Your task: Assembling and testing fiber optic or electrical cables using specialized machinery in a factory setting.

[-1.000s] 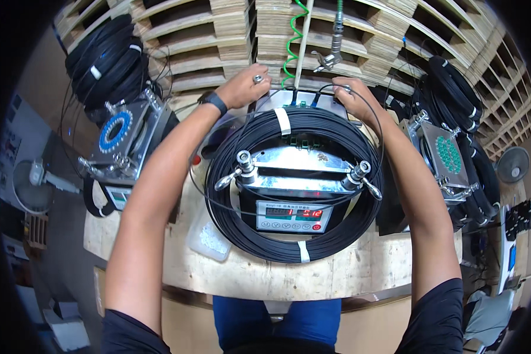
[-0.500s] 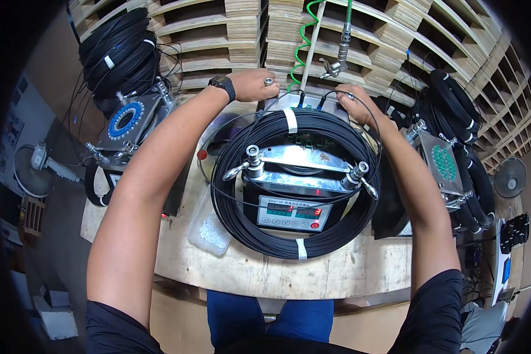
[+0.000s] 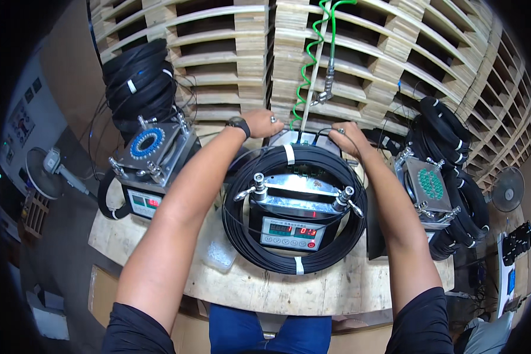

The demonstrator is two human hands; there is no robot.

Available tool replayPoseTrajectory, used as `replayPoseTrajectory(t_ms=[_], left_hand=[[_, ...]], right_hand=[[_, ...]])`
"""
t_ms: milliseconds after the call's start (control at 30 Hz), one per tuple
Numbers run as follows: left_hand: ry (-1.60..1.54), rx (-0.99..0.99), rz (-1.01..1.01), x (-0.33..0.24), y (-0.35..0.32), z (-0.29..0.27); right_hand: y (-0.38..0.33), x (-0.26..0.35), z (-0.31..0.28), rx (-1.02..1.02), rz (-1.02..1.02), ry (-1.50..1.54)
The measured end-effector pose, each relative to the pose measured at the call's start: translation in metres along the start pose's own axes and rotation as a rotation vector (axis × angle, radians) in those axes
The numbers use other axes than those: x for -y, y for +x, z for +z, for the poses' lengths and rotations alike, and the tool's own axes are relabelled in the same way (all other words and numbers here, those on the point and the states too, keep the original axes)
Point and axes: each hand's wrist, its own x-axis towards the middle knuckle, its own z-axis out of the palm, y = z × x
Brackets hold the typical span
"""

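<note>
Bare left hand (image 3: 258,123), dark watch (image 3: 238,125) at wrist, was at far left corner of black-and-silver boxy machine (image 3: 298,184), fingers curled beside metal knob (image 3: 273,119). Bare right hand (image 3: 350,138) was at far right corner, fingers bent beside second metal knob (image 3: 340,131). Could not tell whether either grip was closed on anything. Machine stood on pale wooden desk (image 3: 330,295), ringed by round coil of black cable (image 3: 356,218). Clear plastic box of white bits (image 3: 223,269) sat just left of coil.
</note>
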Motion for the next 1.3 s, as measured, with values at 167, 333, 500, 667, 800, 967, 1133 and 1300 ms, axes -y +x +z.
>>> replayPoseTrajectory(t_ms=[167, 333, 500, 667, 800, 967, 1133, 1300], left_hand=[[0.043, 0.008, -0.304, -0.018, -0.010, -0.004], [-0.033, -0.024, -0.600, -0.062, -0.027, -0.009], [-0.042, -0.060, -0.601, -0.063, -0.035, -0.015], [-0.067, -0.055, -0.602, -0.067, -0.031, -0.014], [-0.096, -0.092, -0.571, -0.048, -0.032, -0.004], [-0.138, -0.152, -0.513, -0.042, -0.023, 0.005], [-0.171, -0.150, -0.430, -0.034, -0.026, 0.009], [-0.304, -0.421, -0.121, -0.012, -0.015, 0.036]], right_hand=[[-0.009, 0.027, 0.000, -0.042, 0.255, -0.155], [-0.023, 0.060, -0.013, 0.007, 0.582, -0.152], [-0.020, 0.080, -0.018, 0.055, 0.626, -0.185], [-0.018, 0.065, -0.014, 0.067, 0.607, -0.161], [-0.017, 0.063, -0.004, 0.023, 0.557, -0.096], [-0.014, 0.040, 0.005, -0.066, 0.452, -0.073], [-0.012, 0.024, 0.008, 0.003, 0.383, 0.011], [-0.004, -0.017, 0.011, 0.074, 0.074, 0.087]])
